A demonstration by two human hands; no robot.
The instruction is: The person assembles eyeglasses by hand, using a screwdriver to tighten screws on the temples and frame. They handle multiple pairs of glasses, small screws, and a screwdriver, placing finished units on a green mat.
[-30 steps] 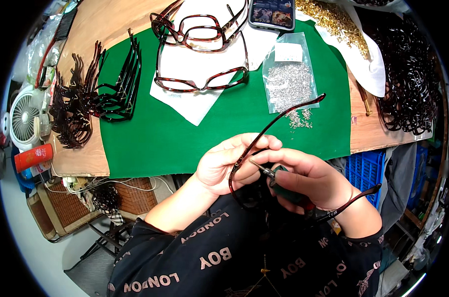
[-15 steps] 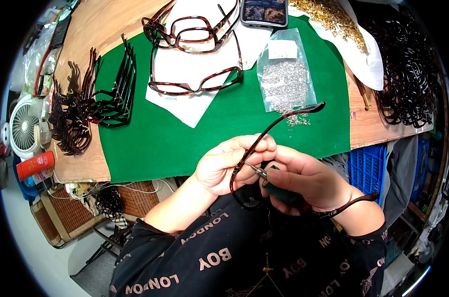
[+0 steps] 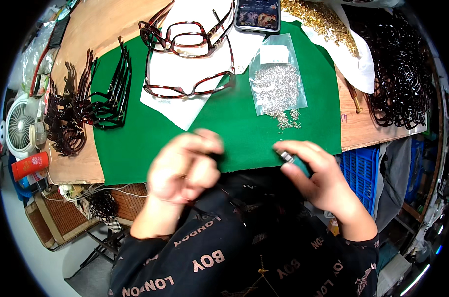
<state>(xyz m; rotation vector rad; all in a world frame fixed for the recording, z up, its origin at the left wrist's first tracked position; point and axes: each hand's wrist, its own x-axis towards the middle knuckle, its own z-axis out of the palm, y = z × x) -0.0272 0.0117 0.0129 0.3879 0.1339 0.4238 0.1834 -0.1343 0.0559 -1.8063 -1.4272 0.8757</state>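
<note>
My left hand [image 3: 185, 168] is raised over the front edge of the green mat [image 3: 234, 126], smeared by motion. Its fingers look curled, but a grip cannot be made out. Below it, faint dark thin lines show against the black shirt, too blurred to name. In my right hand [image 3: 321, 175] is a green-handled screwdriver [image 3: 300, 166], its metal end pointing up and left, apart from the left hand. Beyond the hands, a clear bag of small silvery screws [image 3: 276, 84] lies on the mat, some spilled from its near end. Tortoiseshell eyeglass frames [image 3: 191, 93] rest on white paper.
Bundles of dark eyeglass temples [image 3: 116, 94] stand at the left, near a white fan [image 3: 22, 123] and a red can [image 3: 30, 166]. A phone [image 3: 257, 17] lies at the back. Golden small parts [image 3: 328, 24] and a dark heap of frames [image 3: 398, 74] fill the right, above a blue crate [image 3: 358, 173].
My hands have drawn apart, the left going left and the right slightly right with the screwdriver. The tortoiseshell eyeglass frame between them is no longer clearly visible. The view has shifted slightly.
</note>
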